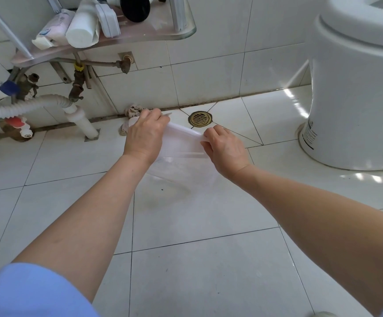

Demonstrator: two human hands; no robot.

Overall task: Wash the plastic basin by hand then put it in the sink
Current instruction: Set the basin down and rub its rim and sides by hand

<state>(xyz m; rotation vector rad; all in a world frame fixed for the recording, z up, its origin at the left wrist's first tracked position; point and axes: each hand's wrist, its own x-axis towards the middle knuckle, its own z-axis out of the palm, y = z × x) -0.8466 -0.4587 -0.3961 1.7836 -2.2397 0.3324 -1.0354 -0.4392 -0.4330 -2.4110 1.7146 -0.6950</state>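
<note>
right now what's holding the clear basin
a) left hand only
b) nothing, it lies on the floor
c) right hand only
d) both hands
d: the left hand and the right hand each have a grip on the rim of the basin, which is tilted near the drain.

White tiled floor [209, 271]: brass drain [200, 118] near wall, crumpled rag [133, 117] left of it, toilet base [346, 124] far right.
</note>
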